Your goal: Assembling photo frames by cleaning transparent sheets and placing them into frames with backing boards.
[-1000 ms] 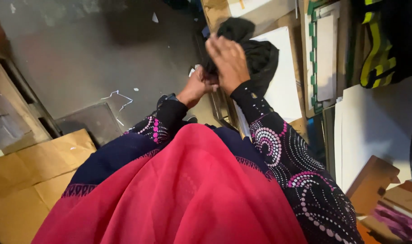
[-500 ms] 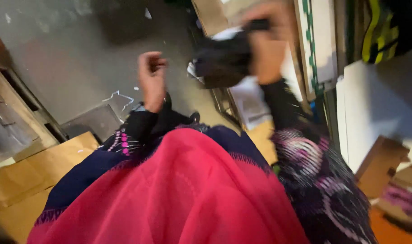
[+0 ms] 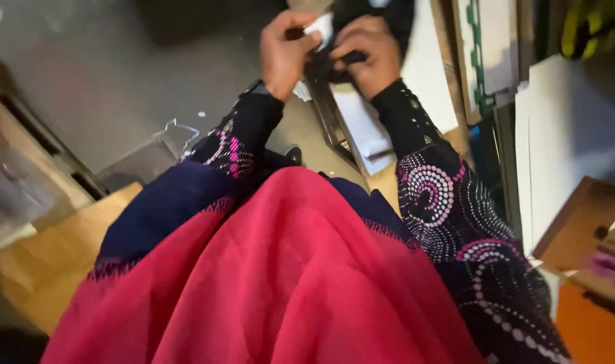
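Both hands are raised together at the top of the head view. My right hand (image 3: 366,52) grips a bundle of black fabric (image 3: 381,13) that runs off the top edge. My left hand (image 3: 285,48) is closed beside it, fingers pinching a small white piece (image 3: 319,28) at the edge of the fabric. Both arms wear dark sleeves with pink and white dotted patterns. A red cloth (image 3: 287,283) covers my front below.
A grey floor (image 3: 105,74) lies to the left, with a flat cardboard sheet (image 3: 51,263) at lower left. White sheets (image 3: 368,131) and framed panels (image 3: 486,54) stand below and right of my hands. A white board (image 3: 570,135) and wooden pieces (image 3: 577,222) fill the right side.
My left hand was apart from the fabric and has come back to it. My right hand lowered the black bundle toward the middle, so both hands now meet on it.
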